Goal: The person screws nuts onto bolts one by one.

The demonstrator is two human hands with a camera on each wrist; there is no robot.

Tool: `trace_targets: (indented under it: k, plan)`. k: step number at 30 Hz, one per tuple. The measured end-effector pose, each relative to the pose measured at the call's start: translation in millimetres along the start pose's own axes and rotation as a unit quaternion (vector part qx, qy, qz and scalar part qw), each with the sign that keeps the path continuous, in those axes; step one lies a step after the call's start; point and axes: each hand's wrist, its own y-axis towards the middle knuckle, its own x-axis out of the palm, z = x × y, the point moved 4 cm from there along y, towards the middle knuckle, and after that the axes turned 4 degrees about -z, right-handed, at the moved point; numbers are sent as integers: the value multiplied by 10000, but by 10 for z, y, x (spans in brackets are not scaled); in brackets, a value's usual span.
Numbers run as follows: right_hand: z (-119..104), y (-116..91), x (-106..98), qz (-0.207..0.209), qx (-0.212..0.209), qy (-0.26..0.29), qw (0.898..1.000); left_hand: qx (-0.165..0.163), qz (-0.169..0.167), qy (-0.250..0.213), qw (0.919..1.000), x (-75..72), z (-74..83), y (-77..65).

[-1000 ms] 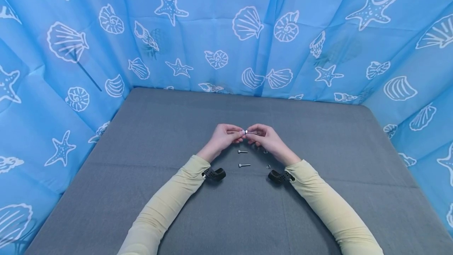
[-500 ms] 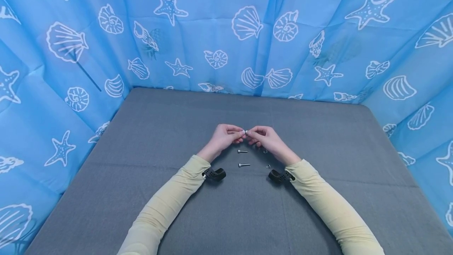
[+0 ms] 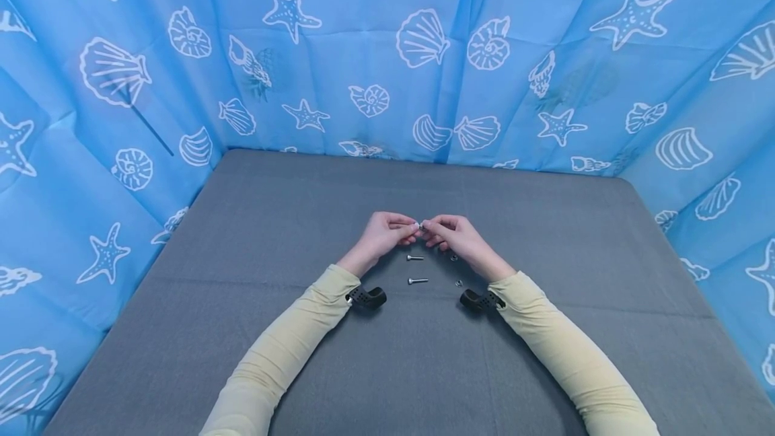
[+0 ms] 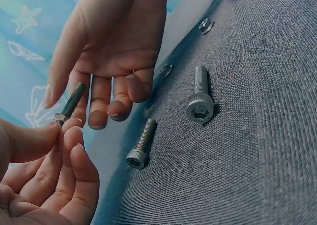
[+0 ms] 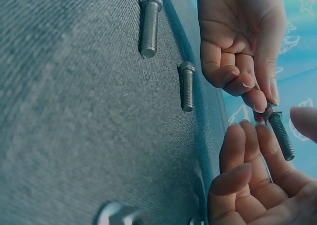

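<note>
Raised bolt [image 5: 282, 137], one: above the grey table [image 3: 399, 369], pinched at one end by the left hand [image 3: 380, 237]. Right hand [image 3: 458, 238]: thumb parted from bent fingers, beside the shank; contact unclear. Socket-head bolts [image 4: 200, 98], two, lying below.

Ridged metal bolt [image 4: 73, 100], matt metal screws [image 4: 200, 96], glossy metal nuts [image 4: 206, 26] — rough woven table cover [image 4: 277, 136], smooth curtain [image 3: 363, 59]

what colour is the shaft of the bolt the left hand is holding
Dark metallic grey; the shaft shows best in the right wrist view.
</note>
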Motion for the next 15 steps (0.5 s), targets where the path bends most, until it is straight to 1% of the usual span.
trace_targets:
  k: [5, 7, 11, 15]
  plan:
    - [-24, -1, 4, 10, -280, -100, 9996, -4, -36, 6, 10000, 2, -2, 5]
    - [-23, -3, 3, 5, -267, -141, 9995, -2, -50, -6, 10000, 5, 2, 6]
    - [-7, -4, 0, 56, -64, -19, 10000, 2, -31, -1, 10000, 6, 14, 5]
    - [-15, -5, 4, 34, -245, -31, 9997, 4, -3, 6, 10000, 7, 22, -3]
